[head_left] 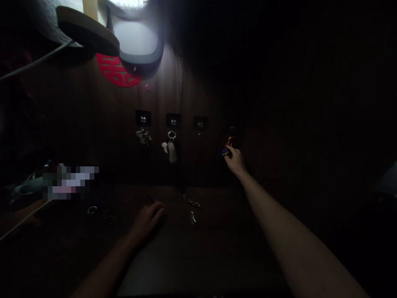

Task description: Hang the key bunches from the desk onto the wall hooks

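Note:
My right hand [236, 160] is raised to the dark wall panel, its fingers pinched on a colourful key charm [230, 142] in orange, blue and yellow. The charm hangs below the rightmost hook [232, 130]; whether it is hooked on is too dark to tell. My left hand [149, 216] lies on the dark tabletop, fingers loosely stretched, with nothing visible in it. To its right are a patterned strap [193, 203] and a small bunch of keys [192, 218]. A thin dark object [150, 198] lies by its fingertips, hard to make out.
Keys [142, 136] hang from the left hook plate [143, 118]. A ring with a pale fob [172, 152] hangs under the second plate [173, 120]; a third plate [200, 123] follows. A lamp [136, 39] hangs above. Left are a metal ring [92, 210] and a dim hand [23, 218].

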A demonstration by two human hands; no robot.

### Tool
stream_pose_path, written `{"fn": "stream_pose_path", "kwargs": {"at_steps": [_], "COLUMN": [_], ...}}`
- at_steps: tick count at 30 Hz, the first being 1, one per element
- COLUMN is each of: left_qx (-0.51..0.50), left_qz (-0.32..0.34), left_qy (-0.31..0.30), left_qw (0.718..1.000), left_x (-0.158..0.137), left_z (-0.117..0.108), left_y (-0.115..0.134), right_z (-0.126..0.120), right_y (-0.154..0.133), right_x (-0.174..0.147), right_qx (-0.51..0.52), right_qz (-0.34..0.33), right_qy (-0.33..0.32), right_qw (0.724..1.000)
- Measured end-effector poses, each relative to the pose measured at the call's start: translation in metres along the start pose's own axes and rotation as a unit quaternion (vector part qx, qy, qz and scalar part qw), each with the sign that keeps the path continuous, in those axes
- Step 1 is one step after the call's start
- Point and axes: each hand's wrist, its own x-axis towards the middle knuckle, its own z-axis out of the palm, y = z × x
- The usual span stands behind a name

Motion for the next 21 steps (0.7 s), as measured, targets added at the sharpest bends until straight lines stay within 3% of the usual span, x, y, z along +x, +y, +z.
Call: {"fn": "stream_pose_path", "kwargs": {"at_steps": [13,21], "left_qx": [0.000,-0.002], "left_qz": [-0.013,-0.007], "left_qy": [-0.009,-0.009], "left_qw": [1.000,1.000], "left_x": [0.000,-0.001], "left_z": [0.000,0.001], "left_y": [0.001,-0.001], "right_z": [0.012,0.020], "right_y": [-0.001,-0.011], "right_x": [-0.060,-0.102], "right_qx": [0.066,0.109], "right_qz": [0.013,0.051], "right_qy": [-0.006,-0.060], "right_qw": [0.998,0.991]}}
